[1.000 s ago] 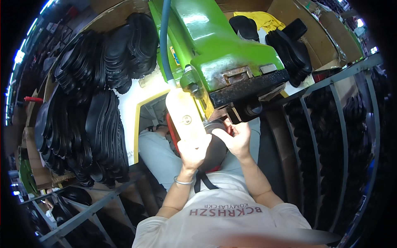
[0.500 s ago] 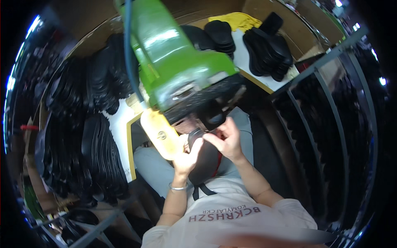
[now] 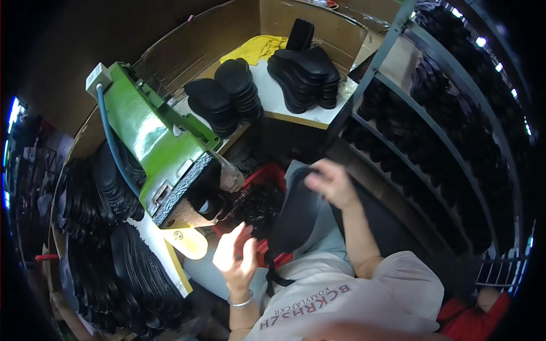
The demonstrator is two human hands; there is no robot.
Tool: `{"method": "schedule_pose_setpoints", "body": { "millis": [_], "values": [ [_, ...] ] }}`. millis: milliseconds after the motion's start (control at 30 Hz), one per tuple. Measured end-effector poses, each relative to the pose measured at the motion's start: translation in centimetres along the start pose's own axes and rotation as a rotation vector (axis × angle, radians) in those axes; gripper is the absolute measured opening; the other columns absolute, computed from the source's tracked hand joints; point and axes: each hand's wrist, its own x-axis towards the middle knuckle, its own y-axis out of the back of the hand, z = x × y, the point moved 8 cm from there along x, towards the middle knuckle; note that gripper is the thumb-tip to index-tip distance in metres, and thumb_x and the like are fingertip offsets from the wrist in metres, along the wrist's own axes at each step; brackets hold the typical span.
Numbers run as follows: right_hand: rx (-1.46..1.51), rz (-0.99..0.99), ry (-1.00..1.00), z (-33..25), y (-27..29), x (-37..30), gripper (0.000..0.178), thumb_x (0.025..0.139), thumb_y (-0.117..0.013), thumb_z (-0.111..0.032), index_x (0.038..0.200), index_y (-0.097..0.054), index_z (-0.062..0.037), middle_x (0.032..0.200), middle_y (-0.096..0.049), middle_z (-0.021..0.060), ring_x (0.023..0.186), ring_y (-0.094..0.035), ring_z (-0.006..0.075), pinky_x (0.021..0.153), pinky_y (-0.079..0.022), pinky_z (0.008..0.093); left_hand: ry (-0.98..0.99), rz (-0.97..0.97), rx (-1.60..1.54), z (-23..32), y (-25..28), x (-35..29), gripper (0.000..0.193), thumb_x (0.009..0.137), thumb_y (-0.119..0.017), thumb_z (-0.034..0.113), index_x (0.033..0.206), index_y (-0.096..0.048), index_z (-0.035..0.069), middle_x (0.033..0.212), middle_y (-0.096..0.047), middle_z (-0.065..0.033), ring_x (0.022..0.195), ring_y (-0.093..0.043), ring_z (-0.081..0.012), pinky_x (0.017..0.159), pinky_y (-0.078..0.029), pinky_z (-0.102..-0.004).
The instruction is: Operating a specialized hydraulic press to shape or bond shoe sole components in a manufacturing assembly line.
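Observation:
In my right hand (image 3: pixel 333 183) is the upper end of a black shoe sole (image 3: pixel 293 219), blurred by motion, hanging slantwise over my lap. My left hand (image 3: pixel 236 256) is empty, palm up with fingers apart, just below the head of a green machine (image 3: pixel 145 133). A dark round part and a small lamp glow show under that head. Beside my left hand a pale yellow rounded guard (image 3: pixel 187 243) sticks out from the machine. Below the head, between my knees, a red container (image 3: pixel 266 173) holds many black scraps.
Stacks of black soles stand on the white tabletop (image 3: pixel 277 136) at the back and to the left. A yellow cloth (image 3: pixel 253 48) lies behind them, against cardboard walls (image 3: pixel 318 25). To the right a grey metal rack (image 3: pixel 392 88) holds rows of dark soles.
The view has swung, so the machine sits farther left. Both hands were together at the machine head; now my right hand has drawn the sole away to the right, and my left has let go.

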Motion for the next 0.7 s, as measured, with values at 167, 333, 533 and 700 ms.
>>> {"method": "schedule_pose_setpoints", "body": {
  "millis": [167, 333, 533, 700],
  "values": [
    [0.63, 0.495, 0.221, 0.4, 12.4, -0.2, 0.022, 0.09, -0.053, -0.012, 0.11, -0.05, -0.0045, 0.086, -0.062, 0.0089, 0.058, -0.059, 0.0127, 0.045, -0.044, 0.0241, -0.212, -0.035, -0.14, 7.4, 1.8, 1.5, 0.032, 0.084, -0.056, -0.005, 0.115, -0.049, -0.003, 0.08, -0.067, -0.0162, 0.07, -0.062, -0.0191, 0.066, -0.051, -0.0262],
    [0.734, 0.517, 0.342, -1.0, 13.6, 5.1, 0.034, 0.088, -0.054, -0.005, 0.119, -0.043, -0.0003, 0.095, -0.06, 0.018, 0.069, -0.065, 0.0239, 0.056, -0.052, 0.0301, -0.722, -0.132, -0.099, 19.5, 0.8, 5.2, 0.011, 0.083, -0.063, 0.01, 0.091, -0.063, 0.002, 0.084, -0.066, -0.0169, 0.063, -0.057, -0.0183, 0.054, -0.041, -0.0248],
    [0.059, 0.775, 0.39, -3.4, 18.1, 16.7, 0.048, 0.082, -0.053, -0.005, 0.127, -0.035, 0.0004, 0.098, -0.059, 0.0224, 0.074, -0.067, 0.0314, 0.063, -0.055, 0.0378, -0.373, -0.154, 0.081, 22.0, 1.6, 6.0, 0.03, 0.082, -0.064, 0.024, 0.104, -0.063, 0.003, 0.093, -0.059, -0.0154, 0.059, -0.054, -0.0157, 0.051, -0.041, -0.0242],
    [-0.934, 0.89, 0.334, -4.6, 18.6, 21.1, 0.059, 0.075, -0.053, -0.017, 0.129, -0.04, -0.0015, 0.094, -0.062, 0.0303, 0.092, -0.06, 0.0444, 0.087, -0.044, 0.0482, -0.572, -0.449, 0.356, 22.7, 3.1, 7.2, 0.045, 0.083, -0.065, 0.013, 0.115, -0.048, -0.014, 0.115, -0.05, -0.0299, 0.087, -0.062, -0.038, 0.062, -0.056, -0.0329]
  ]
}}
